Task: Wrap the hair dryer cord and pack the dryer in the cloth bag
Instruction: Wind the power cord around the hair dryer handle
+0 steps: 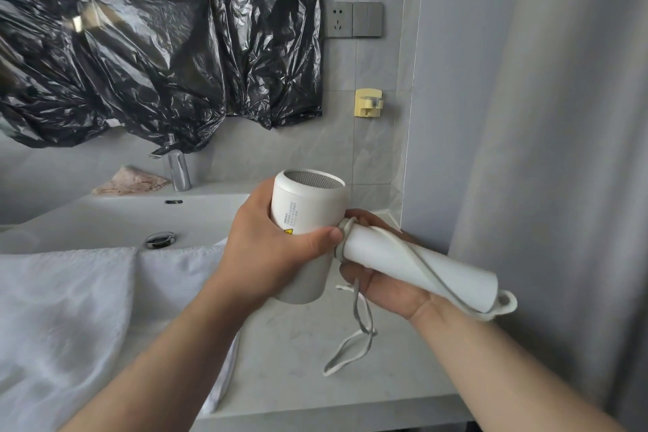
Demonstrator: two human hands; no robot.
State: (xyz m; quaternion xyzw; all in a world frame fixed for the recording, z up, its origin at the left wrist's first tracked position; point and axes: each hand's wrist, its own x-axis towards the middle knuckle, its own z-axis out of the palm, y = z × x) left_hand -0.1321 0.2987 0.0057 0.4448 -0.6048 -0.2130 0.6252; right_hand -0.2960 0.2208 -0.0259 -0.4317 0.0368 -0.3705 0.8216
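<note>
A white hair dryer (308, 202) is held above the grey countertop, its mesh intake end pointing up and away. My left hand (270, 252) grips its barrel, thumb pressed near the joint with the handle. The handle (417, 270) points right and toward me, and my right hand (382, 286) holds it from underneath. The white cord (426, 268) winds around the handle and loops at its end. A thin grey-and-white string loop (350, 344) hangs down under my right hand. I see no cloth bag that I can identify.
A white sink (115, 217) with a chrome tap (179, 170) and drain lies at left. White towels (63, 323) cover its front edge. Black plastic sheeting (157, 46) covers the mirror. A socket (339, 19) and yellow hook (368, 102) are on the tiled wall. A grey wall stands at right.
</note>
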